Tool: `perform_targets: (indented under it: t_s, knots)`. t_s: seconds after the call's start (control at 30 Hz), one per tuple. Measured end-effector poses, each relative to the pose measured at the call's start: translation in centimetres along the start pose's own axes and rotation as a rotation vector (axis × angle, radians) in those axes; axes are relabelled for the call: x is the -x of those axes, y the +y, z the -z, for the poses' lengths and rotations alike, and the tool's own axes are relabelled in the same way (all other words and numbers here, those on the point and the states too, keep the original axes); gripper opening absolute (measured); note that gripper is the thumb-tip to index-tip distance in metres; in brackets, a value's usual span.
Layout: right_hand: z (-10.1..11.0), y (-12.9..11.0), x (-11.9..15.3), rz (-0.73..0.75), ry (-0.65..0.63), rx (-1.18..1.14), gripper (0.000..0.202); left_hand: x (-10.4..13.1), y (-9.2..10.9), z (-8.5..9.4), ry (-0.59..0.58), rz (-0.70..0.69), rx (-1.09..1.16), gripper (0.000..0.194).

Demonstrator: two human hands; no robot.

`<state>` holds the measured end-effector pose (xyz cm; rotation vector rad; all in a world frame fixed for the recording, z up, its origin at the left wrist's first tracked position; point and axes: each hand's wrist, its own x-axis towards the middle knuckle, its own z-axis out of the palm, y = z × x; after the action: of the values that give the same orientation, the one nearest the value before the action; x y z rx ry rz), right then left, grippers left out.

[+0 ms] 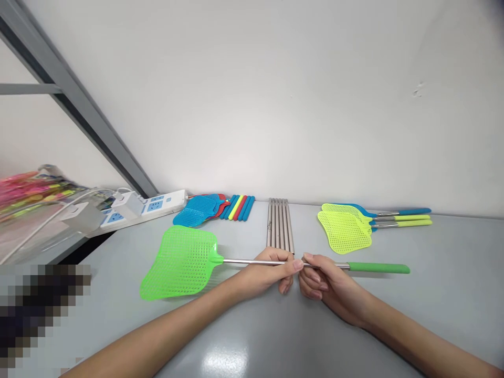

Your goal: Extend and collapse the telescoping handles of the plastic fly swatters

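A green fly swatter lies crosswise in front of me, its mesh head to the left and its green grip to the right. My left hand is closed around the thin metal rod, thumb on top. Right beside it, my right hand pinches the thicker part of the rod near the grip. The two hands almost touch at the middle of the shaft. Just behind my left hand, several metal tubes lie side by side on the grey table.
Blue and red swatter heads lie at the back left, beside several coloured grips. Swatters with yellow heads and handles lie at the back right. A power strip with plugged-in chargers runs along the left edge.
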<state>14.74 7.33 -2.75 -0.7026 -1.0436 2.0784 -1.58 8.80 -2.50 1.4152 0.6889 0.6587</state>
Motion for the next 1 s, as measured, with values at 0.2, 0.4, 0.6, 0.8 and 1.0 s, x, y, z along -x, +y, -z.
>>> perform_targets:
  t_s: [0.2,0.4,0.6,0.8,1.0]
  knots:
    - [-1.2,0.2,0.4,-0.020,-0.044,0.010,0.043,0.2,0.0,-0.4,-0.038,0.016,-0.026,0.033]
    - [-1.2,0.3,0.1,-0.052,-0.070,-0.034,0.043,0.2,0.3,-0.6,-0.021,0.025,-0.048,0.033]
    - [-1.1,0.3,0.0,-0.057,-0.065,-0.041,0.042,0.2,0.6,-0.6,-0.005,0.046,-0.047,0.034]
    - [-1.1,0.3,0.0,-0.069,-0.057,-0.061,0.044,0.2,0.7,-0.5,-0.007,0.066,-0.037,0.033]
    - [-1.1,0.3,0.1,-0.086,-0.044,-0.072,0.044,0.2,0.9,-0.4,-0.002,0.075,-0.029,0.033]
